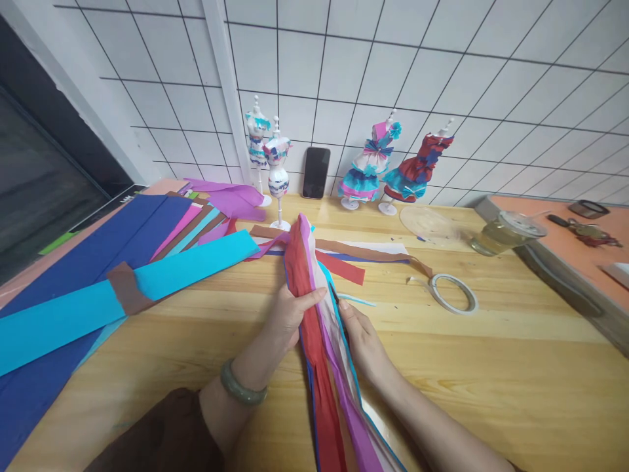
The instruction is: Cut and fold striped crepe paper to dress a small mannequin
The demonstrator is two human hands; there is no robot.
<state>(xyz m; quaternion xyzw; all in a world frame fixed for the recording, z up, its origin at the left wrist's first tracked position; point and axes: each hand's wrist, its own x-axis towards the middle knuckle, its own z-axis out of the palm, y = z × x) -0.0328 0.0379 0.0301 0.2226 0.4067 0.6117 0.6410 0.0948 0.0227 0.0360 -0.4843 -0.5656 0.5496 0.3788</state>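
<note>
A long layered bundle of crepe paper strips (310,328), red, purple, white, brown and blue, runs from mid-table down to the bottom edge. My left hand (292,311) grips its left side, thumb across the red and white layers. On the other side, my right hand (358,331) is closed at the light blue edge, around something dark and mostly hidden. Beneath and beside the bundle lie a short red strip (344,267), a brown strip (363,249) and a thin light blue strip (358,300).
Blue paper (73,262) and a folded light blue piece (196,265) cover the left. Along the wall stand small dressed mannequins (279,177) and a phone (316,172). To the right are a tape roll (453,294), a lidded cup (508,233) and keys (592,233).
</note>
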